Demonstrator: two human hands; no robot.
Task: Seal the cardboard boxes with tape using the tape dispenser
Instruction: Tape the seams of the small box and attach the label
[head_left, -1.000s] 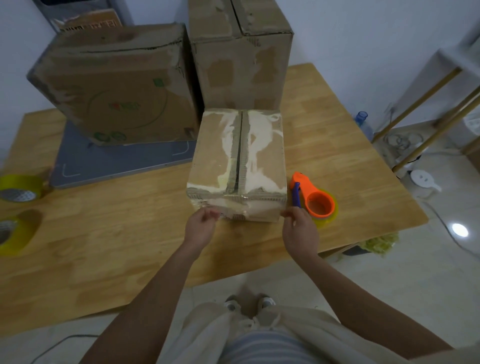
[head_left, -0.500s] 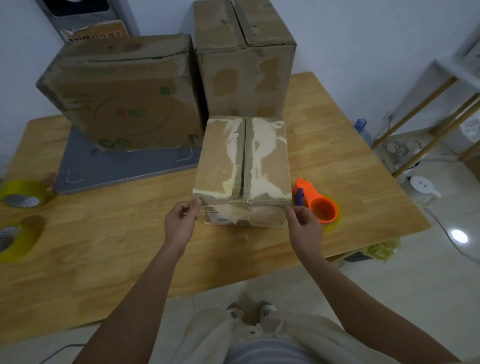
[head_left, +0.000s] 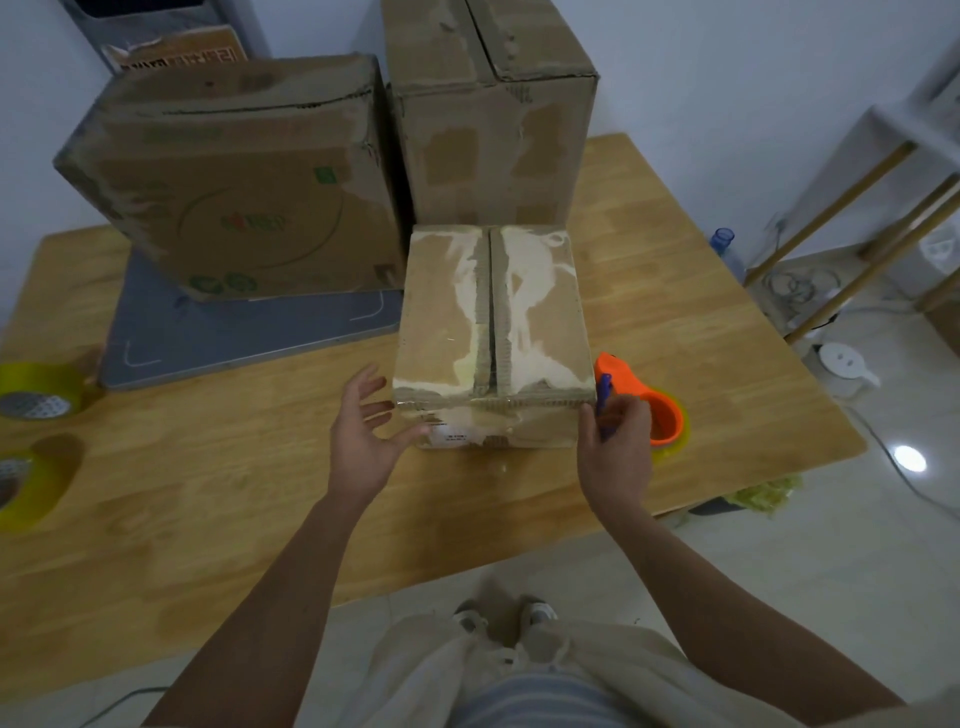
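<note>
A small cardboard box (head_left: 447, 312) stands in the middle of the wooden table (head_left: 218, 483), its top flaps closed along a centre seam, with clear tape across its near top edge. My left hand (head_left: 363, 441) is beside the box's near left corner with fingers spread, and its thumb tip touches the front face. The orange tape dispenser (head_left: 660, 410), holding a yellowish roll, lies on the table against the box's right side. My right hand (head_left: 618, 452) is at the near right corner, with thumb and fingers curled on either side of the dispenser's blue handle.
Two larger cardboard boxes (head_left: 244, 182) (head_left: 493, 114) stand behind the small one, the left one on a grey board (head_left: 234, 338). Two yellow tape rolls (head_left: 36, 389) (head_left: 26, 483) lie at the table's left edge. A white shelf frame (head_left: 883, 171) and a white kettle (head_left: 847, 364) are off to the right.
My left hand has let go of the box's near left corner and spread open. My right hand has shifted from the box's right corner onto the dispenser's blue handle.
</note>
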